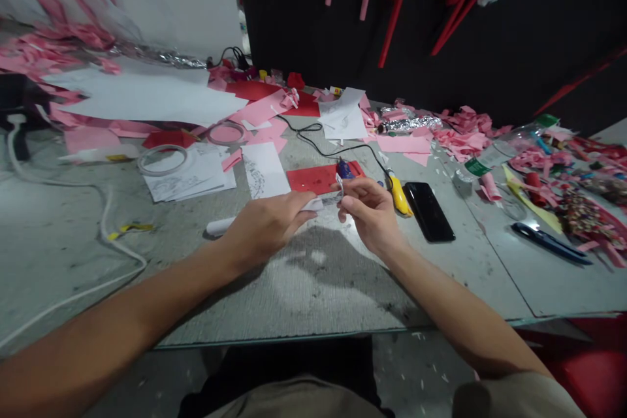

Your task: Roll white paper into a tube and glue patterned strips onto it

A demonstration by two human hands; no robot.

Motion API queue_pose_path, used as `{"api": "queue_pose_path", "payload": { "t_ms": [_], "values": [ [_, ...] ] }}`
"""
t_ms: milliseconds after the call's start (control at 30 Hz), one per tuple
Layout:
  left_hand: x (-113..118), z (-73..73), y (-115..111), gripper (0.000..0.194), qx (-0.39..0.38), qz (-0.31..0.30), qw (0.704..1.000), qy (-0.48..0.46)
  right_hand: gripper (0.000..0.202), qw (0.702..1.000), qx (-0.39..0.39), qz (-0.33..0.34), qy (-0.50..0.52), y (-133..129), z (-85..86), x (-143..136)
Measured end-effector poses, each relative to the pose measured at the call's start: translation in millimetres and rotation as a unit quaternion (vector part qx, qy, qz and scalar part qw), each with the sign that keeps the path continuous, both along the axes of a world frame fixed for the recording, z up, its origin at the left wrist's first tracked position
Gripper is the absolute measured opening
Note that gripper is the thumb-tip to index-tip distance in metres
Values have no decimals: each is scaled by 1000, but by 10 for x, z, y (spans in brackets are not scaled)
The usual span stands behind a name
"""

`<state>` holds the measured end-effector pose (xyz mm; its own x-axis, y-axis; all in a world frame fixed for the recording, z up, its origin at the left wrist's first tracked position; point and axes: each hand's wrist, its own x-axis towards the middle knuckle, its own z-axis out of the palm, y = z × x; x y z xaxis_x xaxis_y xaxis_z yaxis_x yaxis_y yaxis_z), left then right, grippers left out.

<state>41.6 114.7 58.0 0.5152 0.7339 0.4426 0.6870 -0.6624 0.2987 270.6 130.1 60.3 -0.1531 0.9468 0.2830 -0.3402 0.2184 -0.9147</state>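
My left hand (264, 225) is closed around a white paper roll (313, 205), whose far end points toward the other hand. A further white roll-shaped piece (219, 227) shows to the left of that hand; whether it is the same roll I cannot tell. My right hand (369, 212) has thumb and forefinger pinched on a small thin white strip (339, 181), just off the roll's end. Behind the hands lies red paper (311, 179), with a dark blue tool tip (345, 168) on it. A yellow-handled tool (400, 197) lies just right of my right hand.
A black phone (430, 211), a dark cutter knife (551, 243) and a plastic bottle (494, 155) are on the right. Printed sheets (196, 176) under a tape roll (162, 160) lie left. A white cable (105, 209) crosses the table. Pink scraps (465, 134) line the back.
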Motion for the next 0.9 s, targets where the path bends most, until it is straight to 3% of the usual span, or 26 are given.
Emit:
{"api": "queue_pose_path", "payload": {
  "t_ms": [267,533,667,900],
  "values": [
    [-1,28,-20,36,-5,29,999,-18,6,981,124,-67,-133,17,-14,63],
    [7,18,-11,38,-10,35,999,-6,11,893,322,-98,-299,18,122,156],
    [14,5,-10,39,0,35,999,9,10,860,370,-100,-336,23,159,190],
    [-3,-10,-15,39,14,32,999,19,19,843,402,-56,-353,85,163,245]
  ]
}}
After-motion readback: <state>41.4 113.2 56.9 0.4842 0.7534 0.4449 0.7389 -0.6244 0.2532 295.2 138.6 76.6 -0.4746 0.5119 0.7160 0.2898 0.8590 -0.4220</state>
